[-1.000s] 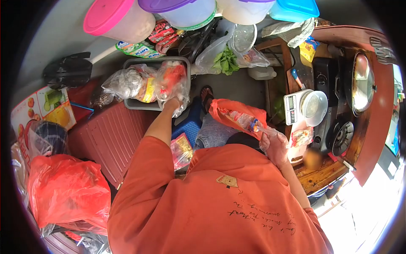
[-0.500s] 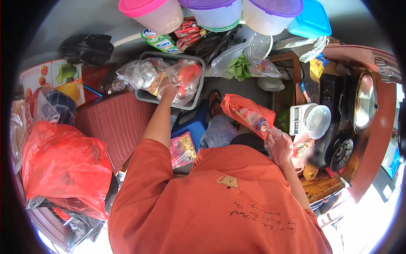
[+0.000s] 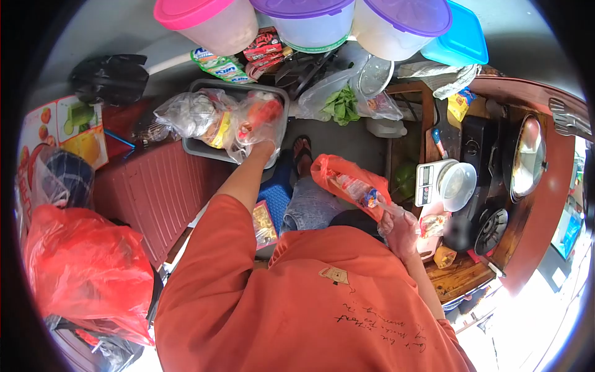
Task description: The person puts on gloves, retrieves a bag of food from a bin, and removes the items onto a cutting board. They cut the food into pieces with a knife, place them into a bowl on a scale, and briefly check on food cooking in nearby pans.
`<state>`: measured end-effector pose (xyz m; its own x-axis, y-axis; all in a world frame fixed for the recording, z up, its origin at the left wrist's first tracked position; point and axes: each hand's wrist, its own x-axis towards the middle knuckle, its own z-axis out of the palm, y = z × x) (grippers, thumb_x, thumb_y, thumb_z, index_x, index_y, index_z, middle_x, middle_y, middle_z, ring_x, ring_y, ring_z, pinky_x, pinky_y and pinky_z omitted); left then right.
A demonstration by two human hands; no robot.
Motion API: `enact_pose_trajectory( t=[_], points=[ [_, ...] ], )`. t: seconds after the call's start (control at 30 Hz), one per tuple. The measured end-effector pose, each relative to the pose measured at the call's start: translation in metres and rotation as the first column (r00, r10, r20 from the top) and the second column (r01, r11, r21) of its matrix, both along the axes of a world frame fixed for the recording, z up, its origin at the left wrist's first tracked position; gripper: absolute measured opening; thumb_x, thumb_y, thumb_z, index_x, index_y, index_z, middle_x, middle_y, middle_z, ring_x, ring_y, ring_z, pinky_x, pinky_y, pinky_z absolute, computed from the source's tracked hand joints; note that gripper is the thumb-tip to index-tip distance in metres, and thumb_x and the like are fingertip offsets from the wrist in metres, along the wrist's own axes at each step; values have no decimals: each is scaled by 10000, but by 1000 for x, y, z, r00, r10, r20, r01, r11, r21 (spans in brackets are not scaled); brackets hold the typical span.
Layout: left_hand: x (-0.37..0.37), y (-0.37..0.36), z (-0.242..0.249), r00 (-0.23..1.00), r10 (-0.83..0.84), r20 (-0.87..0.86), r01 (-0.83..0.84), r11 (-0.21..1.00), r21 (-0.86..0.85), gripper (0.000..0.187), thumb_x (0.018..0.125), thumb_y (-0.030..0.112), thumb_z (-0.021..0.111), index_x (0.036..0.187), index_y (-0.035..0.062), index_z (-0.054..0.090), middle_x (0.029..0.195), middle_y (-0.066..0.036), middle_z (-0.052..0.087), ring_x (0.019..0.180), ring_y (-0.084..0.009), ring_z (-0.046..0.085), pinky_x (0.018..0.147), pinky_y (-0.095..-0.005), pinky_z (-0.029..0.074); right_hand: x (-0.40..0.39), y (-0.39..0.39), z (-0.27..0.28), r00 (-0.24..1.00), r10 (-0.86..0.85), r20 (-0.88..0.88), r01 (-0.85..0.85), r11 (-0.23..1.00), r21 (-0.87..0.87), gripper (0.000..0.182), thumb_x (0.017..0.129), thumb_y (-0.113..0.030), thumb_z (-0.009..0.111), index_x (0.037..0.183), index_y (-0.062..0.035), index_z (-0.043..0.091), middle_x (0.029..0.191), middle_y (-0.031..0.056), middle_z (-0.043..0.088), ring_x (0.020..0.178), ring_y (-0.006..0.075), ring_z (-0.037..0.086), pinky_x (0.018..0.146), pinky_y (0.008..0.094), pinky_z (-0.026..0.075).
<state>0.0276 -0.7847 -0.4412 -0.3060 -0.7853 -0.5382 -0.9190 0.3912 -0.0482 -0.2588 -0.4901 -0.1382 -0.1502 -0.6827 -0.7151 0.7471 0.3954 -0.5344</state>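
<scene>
My left hand (image 3: 263, 150) reaches over the near rim of a grey basin (image 3: 284, 133), touching a clear plastic bag with red and white contents (image 3: 259, 118). Its fingers are hidden by the plastic. Beside it in the basin lies another clear bag with whitish contents (image 3: 193, 116). On the right side, my right hand (image 3: 401, 234) is closed on a clear plastic bag (image 3: 387, 208), whose end runs into an open orange plastic bag (image 3: 328, 170). Wrapped packets (image 3: 356, 188) show inside the orange bag.
A kitchen scale (image 3: 426, 183) with a clear bowl (image 3: 458, 185) stands at right, near a stove (image 3: 477, 146) and lidded pan (image 3: 528, 155). Lidded tubs (image 3: 304, 28) line the top. Leafy greens (image 3: 342, 105) lie ahead; a red bag (image 3: 87, 273) sits left.
The view has shifted slightly. My left hand has drawn back towards the basin's near right rim. My right hand keeps its hold beside the orange bag.
</scene>
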Motion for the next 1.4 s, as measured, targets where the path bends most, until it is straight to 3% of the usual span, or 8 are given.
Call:
enact_pose_trajectory(
  t=[0.1, 0.23, 0.3, 0.4, 0.5, 0.7, 1.07, 1.4],
  points=[
    [-16, -9, -30, 962, 270, -33, -265, 958, 107, 288, 919, 97, 510, 1120, 60, 713, 1108, -134, 721, 1055, -273, 691, 864, -412, 557, 0, 7, -6, 1000, 7, 8, -7, 1000, 25, 621, 842, -499, 573, 1146, 42, 579, 696, -16, 394, 652, 110, 380, 627, 259, 343],
    [5, -12, -231, 319, 522, -791, -671, 714, 200, 348, 1001, 235, 427, 1195, 98, 682, 1193, -123, 688, 1121, -306, 655, 940, -407, 523, 1, 18, -9, 1000, -18, 5, 18, 999, 32, 638, 847, -477, 577, 1202, 53, 558, 711, -18, 423, 663, 104, 400, 649, 255, 352],
    [4, -13, -194, 855, -16, -518, -217, 896, -386, 392, 963, 162, 479, 1317, 35, 591, 1308, -112, 616, 1219, -249, 583, 1007, -393, 468, 2, 22, -9, 998, -55, 12, 55, 998, 26, 646, 848, -465, 584, 1233, 52, 554, 741, -15, 456, 677, 101, 411, 658, 254, 352],
    [3, -11, -236, 997, -19, -79, -21, 875, -484, 504, 988, 354, 494, 1426, 106, 483, 1409, -122, 536, 1327, -238, 491, 1113, -372, 377, 3, 20, -4, 998, -59, -13, 60, 998, 36, 545, 838, -456, 604, 1094, 25, 603, 798, -2, 498, 683, 103, 400, 660, 261, 352],
    [-7, -4, -122, 729, 475, -493, -515, 855, 62, 424, 964, 264, 461, 1299, 42, 595, 1286, -204, 609, 1225, -308, 576, 1005, -451, 466, 2, 28, -15, 995, -99, 8, 99, 995, 27, 584, 835, -469, 601, 1116, 42, 604, 763, -5, 463, 674, 107, 392, 662, 264, 348],
    [11, -2, -157, 911, 371, -178, -383, 923, -37, 480, 947, 411, 556, 1317, 107, 580, 1313, -138, 612, 1226, -308, 570, 1020, -400, 453, 0, 23, -13, 998, -67, 4, 66, 998, 17, 613, 830, -483, 602, 1128, 53, 610, 721, -9, 418, 666, 116, 390, 661, 265, 345],
    [42, 6, -94, 902, 352, -251, -371, 928, -29, 492, 904, 399, 618, 1276, 78, 607, 1256, -169, 639, 1179, -334, 592, 1009, -400, 457, -1, 24, -11, 999, -34, -30, 35, 999, 39, 791, 806, -516, 592, 1287, 111, 551, 734, -23, 408, 702, 110, 391, 689, 267, 345],
    [65, 32, 63, 604, 595, -530, -704, 710, -4, 536, 824, 375, 713, 1231, 35, 635, 1183, -219, 665, 1117, -373, 615, 995, -405, 463, -11, -1, -5, 996, 2, 89, 3, 999, -49, 648, 851, -463, 567, 1218, 71, 581, 728, -21, 410, 657, 110, 399, 644, 261, 362]
  ],
)
